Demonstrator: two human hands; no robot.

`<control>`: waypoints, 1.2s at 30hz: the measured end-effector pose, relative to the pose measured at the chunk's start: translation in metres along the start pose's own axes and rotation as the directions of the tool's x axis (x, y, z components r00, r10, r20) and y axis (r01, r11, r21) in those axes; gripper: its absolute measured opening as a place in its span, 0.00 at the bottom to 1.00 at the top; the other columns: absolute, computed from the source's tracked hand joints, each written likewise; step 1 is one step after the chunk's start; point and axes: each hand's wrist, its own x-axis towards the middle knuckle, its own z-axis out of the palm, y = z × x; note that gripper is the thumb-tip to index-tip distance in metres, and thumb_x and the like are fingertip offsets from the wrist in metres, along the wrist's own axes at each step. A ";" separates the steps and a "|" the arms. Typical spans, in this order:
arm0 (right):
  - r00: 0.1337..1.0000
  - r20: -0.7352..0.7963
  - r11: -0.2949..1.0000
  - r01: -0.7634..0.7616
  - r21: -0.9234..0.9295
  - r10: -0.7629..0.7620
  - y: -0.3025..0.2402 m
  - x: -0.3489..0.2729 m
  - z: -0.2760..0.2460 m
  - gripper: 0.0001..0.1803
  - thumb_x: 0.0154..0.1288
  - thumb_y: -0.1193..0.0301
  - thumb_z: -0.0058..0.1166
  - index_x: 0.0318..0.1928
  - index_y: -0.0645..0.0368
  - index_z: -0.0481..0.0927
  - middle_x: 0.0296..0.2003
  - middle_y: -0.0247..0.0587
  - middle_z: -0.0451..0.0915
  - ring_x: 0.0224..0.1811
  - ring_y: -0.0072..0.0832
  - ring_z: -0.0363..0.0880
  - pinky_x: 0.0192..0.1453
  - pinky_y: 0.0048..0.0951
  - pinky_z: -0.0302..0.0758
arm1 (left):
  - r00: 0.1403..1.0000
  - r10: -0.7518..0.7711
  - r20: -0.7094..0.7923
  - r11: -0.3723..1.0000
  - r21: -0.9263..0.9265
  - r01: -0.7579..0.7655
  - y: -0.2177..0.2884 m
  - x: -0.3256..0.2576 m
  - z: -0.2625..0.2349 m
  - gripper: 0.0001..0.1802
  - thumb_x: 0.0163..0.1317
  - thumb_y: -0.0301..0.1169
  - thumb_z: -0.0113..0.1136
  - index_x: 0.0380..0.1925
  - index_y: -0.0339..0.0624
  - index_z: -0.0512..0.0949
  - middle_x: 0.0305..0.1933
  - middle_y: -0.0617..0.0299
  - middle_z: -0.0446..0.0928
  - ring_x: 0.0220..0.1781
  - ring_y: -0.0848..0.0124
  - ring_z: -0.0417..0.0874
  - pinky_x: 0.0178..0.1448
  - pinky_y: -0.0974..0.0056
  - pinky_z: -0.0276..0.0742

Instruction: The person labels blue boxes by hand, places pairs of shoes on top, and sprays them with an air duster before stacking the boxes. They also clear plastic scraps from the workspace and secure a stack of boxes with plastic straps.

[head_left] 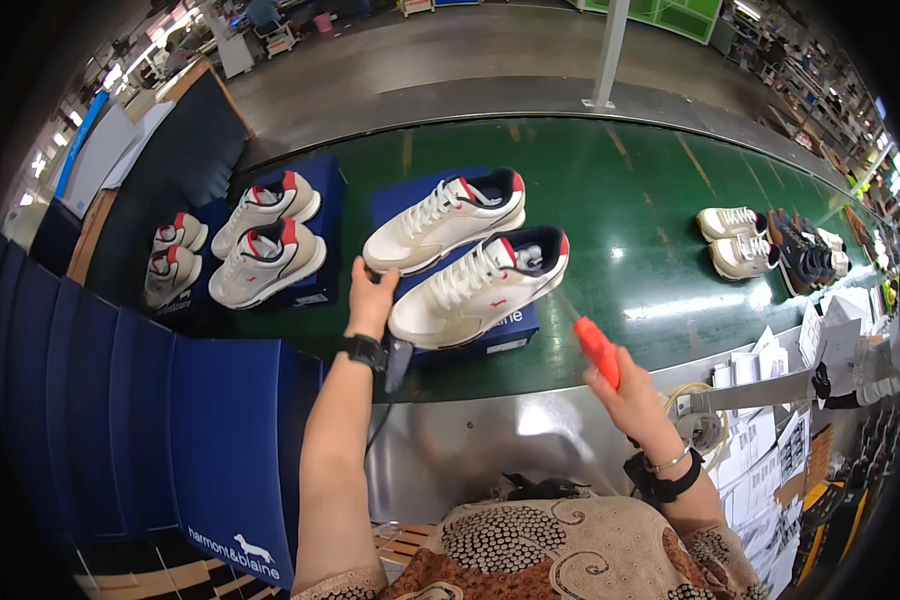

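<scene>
The left hand rests its fingers against the toe of the nearer white sneaker, which sits with its mate on top of a blue shoe box on the green surface. The right hand, right of that box, has its fingers closed around an orange-handled tool whose tip is too blurred to identify. The pair looks laid out but not boxed, as does another pair on a box left of it.

Pair of cream sneakers with red-navy collars, side by side atop blue shoebox, red-handled tool raised.
</scene>
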 end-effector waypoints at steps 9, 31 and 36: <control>0.897 0.338 0.947 0.318 -0.047 -0.285 -0.018 -0.028 0.015 0.20 0.59 0.61 0.54 0.50 0.53 0.69 0.37 0.50 0.78 0.38 0.48 0.77 0.39 0.41 0.74 | 0.998 0.007 0.054 0.962 -0.271 0.008 0.022 -0.083 -0.006 0.31 0.51 0.41 0.67 0.49 0.31 0.68 0.44 0.57 0.74 0.46 0.69 0.75 0.51 0.68 0.70; 0.924 0.308 0.972 0.236 0.004 -0.226 0.019 -0.030 0.003 0.21 0.58 0.63 0.55 0.50 0.57 0.70 0.36 0.52 0.78 0.38 0.51 0.76 0.40 0.40 0.73 | 0.677 0.676 -0.292 0.640 0.688 -0.342 0.008 -0.066 0.003 0.28 0.51 0.38 0.62 0.47 0.31 0.68 0.45 0.46 0.72 0.46 0.54 0.73 0.47 0.60 0.70; 0.961 0.160 0.970 0.204 0.136 -0.225 0.030 -0.013 0.018 0.23 0.58 0.67 0.55 0.53 0.58 0.67 0.40 0.53 0.76 0.42 0.51 0.75 0.43 0.39 0.72 | 0.857 0.444 0.264 0.778 0.361 -0.514 0.011 -0.132 0.054 0.10 0.51 0.36 0.62 0.23 0.40 0.77 0.24 0.58 0.75 0.29 0.60 0.77 0.35 0.60 0.72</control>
